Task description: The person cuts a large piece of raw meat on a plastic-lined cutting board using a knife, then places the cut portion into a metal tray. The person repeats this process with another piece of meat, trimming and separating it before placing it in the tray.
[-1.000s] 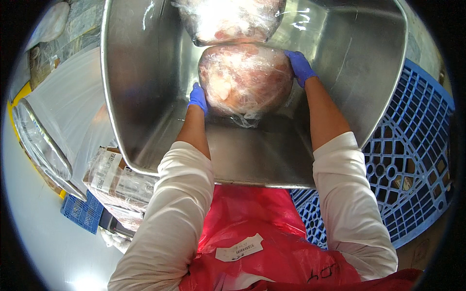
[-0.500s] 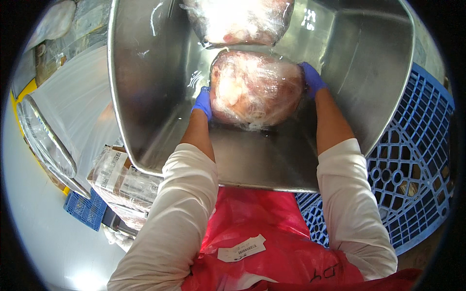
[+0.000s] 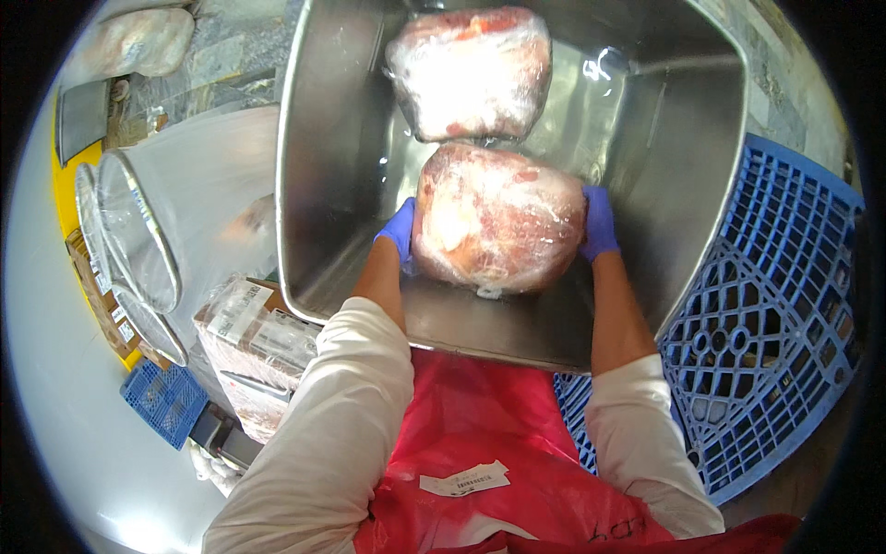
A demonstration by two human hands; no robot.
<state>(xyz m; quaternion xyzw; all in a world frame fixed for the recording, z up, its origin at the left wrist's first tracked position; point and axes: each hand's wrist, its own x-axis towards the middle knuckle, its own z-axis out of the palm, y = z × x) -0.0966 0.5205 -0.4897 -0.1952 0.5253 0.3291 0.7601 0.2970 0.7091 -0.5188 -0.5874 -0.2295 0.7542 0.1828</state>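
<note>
In a deep stainless steel bin (image 3: 329, 138) lie two large pieces of meat in clear plastic wrap. My left hand (image 3: 399, 227), in a blue glove, grips the left side of the nearer wrapped meat piece (image 3: 498, 217). My right hand (image 3: 596, 220), gloved the same way, grips that piece's right side. Just beyond it, the farther wrapped meat piece (image 3: 471, 74) rests on the bin floor under bright glare, with neither hand on it. Both fingertips are partly hidden against the nearer piece. My red plastic apron (image 3: 471, 415) shows below the bin.
At right stands a large blue plastic grid pallet (image 3: 766, 305). At left are a plastic-wrapped box (image 3: 249, 351), draped clear plastic (image 3: 221, 175), metal hoops (image 3: 138, 203), a yellow edge (image 3: 66, 194), a small blue crate (image 3: 161, 397) and a wrapped bundle (image 3: 138, 42).
Both hands and the nearer piece have moved down the picture, toward me, still in the grip. The view has also shifted, showing more of the bin's far end and the farther piece.
</note>
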